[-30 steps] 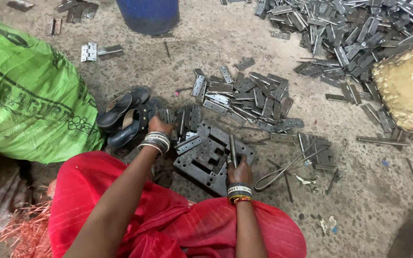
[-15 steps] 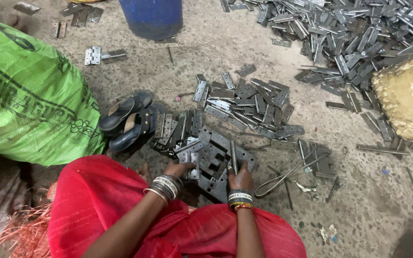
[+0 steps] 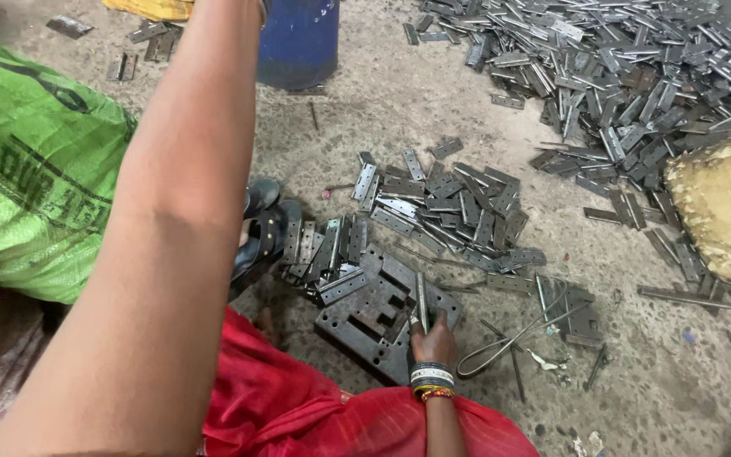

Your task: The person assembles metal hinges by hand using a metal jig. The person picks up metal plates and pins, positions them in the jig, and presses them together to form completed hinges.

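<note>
Our right hand [image 3: 433, 338] pinched a slim metal pin [image 3: 421, 298] upright against the slotted steel jig block [image 3: 374, 317] on the floor in front of our knees. Our left arm [image 3: 171, 228] rose across the view and its hand was out of frame, so we could not tell its grip. Hinge plates [image 3: 450, 207] lay scattered just beyond the block, a wire loop [image 3: 509, 338] beside it. We judged the pin might slip sideways from so light a pinch, and the sharp plate edges near our fingers could cut.
</note>
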